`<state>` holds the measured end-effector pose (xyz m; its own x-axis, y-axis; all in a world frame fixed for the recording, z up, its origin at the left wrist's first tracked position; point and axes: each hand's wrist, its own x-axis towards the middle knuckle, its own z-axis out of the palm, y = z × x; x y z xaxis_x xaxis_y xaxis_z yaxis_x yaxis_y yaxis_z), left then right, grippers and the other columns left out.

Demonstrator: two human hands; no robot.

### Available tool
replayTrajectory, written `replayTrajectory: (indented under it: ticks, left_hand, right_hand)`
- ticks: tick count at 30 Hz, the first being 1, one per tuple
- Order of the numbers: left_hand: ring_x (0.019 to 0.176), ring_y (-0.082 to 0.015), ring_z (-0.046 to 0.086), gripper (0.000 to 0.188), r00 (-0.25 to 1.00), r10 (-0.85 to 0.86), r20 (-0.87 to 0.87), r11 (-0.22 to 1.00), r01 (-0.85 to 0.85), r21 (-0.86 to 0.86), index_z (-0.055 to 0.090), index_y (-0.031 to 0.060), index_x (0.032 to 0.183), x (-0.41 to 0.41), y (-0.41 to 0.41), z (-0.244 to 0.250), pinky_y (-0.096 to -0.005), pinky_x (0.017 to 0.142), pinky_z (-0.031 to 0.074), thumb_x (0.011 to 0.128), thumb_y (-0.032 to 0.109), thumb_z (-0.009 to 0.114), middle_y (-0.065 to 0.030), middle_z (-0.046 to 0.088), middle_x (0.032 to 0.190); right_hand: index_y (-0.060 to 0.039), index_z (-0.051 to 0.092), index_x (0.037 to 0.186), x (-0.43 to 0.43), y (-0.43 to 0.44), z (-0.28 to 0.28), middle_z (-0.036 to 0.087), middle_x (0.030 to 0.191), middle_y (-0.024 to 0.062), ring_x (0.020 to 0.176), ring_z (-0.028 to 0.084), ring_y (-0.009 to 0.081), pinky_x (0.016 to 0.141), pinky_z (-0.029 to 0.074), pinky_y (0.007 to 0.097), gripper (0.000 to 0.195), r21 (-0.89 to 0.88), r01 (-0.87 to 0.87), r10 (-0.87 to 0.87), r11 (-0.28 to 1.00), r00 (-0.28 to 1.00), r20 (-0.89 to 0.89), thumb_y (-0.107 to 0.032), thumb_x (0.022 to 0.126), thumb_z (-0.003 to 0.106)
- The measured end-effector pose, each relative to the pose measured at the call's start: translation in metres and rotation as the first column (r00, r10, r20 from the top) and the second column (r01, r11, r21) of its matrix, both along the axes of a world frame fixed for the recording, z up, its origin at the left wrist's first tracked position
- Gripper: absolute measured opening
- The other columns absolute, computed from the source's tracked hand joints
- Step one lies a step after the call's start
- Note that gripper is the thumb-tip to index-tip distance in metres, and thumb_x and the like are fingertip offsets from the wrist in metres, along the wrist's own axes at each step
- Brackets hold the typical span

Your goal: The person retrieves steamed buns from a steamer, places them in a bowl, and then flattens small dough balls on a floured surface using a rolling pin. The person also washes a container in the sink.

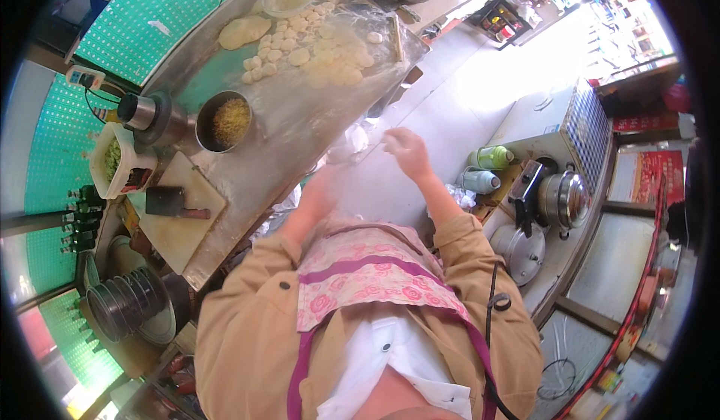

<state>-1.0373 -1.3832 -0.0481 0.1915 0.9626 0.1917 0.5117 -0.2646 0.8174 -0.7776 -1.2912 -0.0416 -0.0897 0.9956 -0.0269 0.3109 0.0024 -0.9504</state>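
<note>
My right hand point(406, 145) is raised in front of the apron, above the tiled floor, its fingers loosely bent with nothing visible in them. Motion blurs my left hand point(326, 186), which is near the front edge of the metal worktable point(281, 122); I cannot make out its fingers. A pink flowered apron point(388, 276) covers my front. Pale dough pieces point(287, 34), flattened dough rounds point(337, 63) and a larger dough slab point(243, 32) lie on the floured far part of the table. Beside them is a wooden rolling pin point(398, 38).
On the table's left stand a metal pot of yellowish shreds point(230, 122), a white tub of chopped greens point(115, 158) and a cutting board point(180, 231) bearing a cleaver point(165, 200). To the right are two thermos flasks point(481, 178), a steamer pot point(562, 200) and a white cabinet point(540, 110).
</note>
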Motion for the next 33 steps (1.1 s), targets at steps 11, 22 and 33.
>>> replayTrajectory:
  ticks: [11,22,33]
  left_hand:
    - [0.115,-0.0395,0.063,0.046,0.922,0.184,-0.340,0.964,-0.101,0.247,0.064,0.0055,0.133,0.134,0.332,-0.064,-0.0494,0.099,0.050,0.090,0.022,0.070,-0.0186,0.067,0.121]
    - [0.103,-0.0380,0.061,0.030,0.873,0.170,-0.457,0.981,-0.192,-0.002,0.064,0.0070,0.118,0.184,0.455,-0.108,-0.0511,0.089,0.050,0.090,0.017,0.062,-0.0163,0.060,0.106]
    - [0.147,-0.0324,0.042,0.052,0.759,0.464,-0.457,0.882,-0.442,0.161,0.057,0.0061,0.145,0.228,0.461,-0.063,-0.0448,0.124,0.032,0.099,0.030,0.058,-0.0143,0.053,0.152]
  right_hand:
    - [0.0049,0.071,0.110,0.145,0.102,-0.063,0.077,0.095,0.0133,0.081,0.074,0.0175,0.073,0.058,0.0313,0.022,-0.260,0.159,-0.165,0.952,0.986,-0.001,-0.013,0.098,0.067]
    - [-0.0005,0.071,0.112,0.177,0.347,-0.068,0.076,0.099,0.0141,0.087,0.072,0.0256,0.078,0.057,0.0360,0.020,0.035,-0.162,0.141,0.986,0.931,0.338,-0.007,0.094,0.068]
    - [-0.0050,0.062,0.134,0.121,0.509,-0.086,0.056,0.148,0.0140,0.141,0.048,0.0358,0.118,0.039,0.0472,0.040,0.228,-0.872,0.580,0.433,0.463,0.670,-0.011,0.094,0.063]
